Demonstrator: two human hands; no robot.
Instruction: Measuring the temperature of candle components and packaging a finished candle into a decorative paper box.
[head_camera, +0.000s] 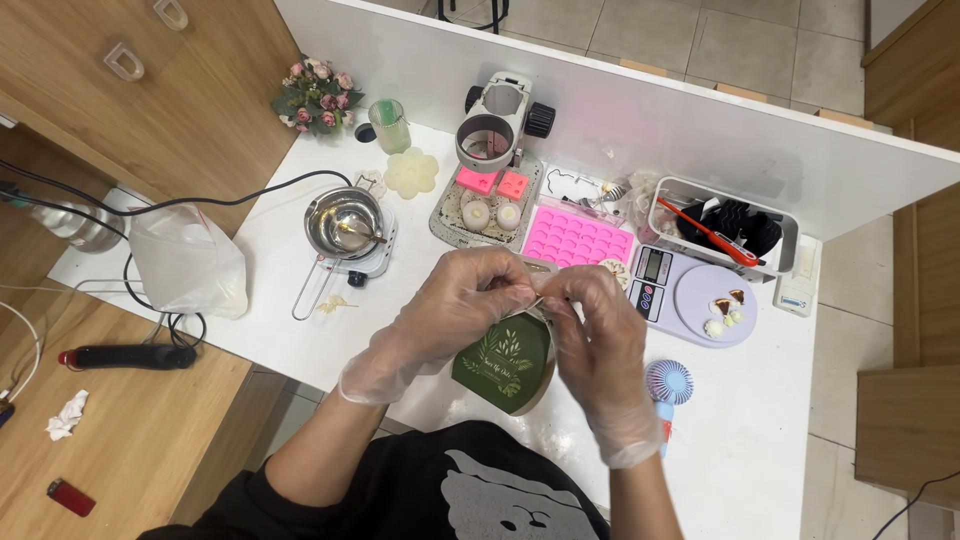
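Gloved left hand and right hand meet, fingertips pinched together on a thin strip above a dark green pouch over the white worktop.

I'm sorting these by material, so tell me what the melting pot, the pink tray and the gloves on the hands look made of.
Melting pot: apparently polished steel, given its mirror-like silver shine.
Pink tray: probably silicone, matte, with a grid of small moulded cavities.
Gloves on the left hand and right hand: thin clear plastic film, wrinkled and see-through.
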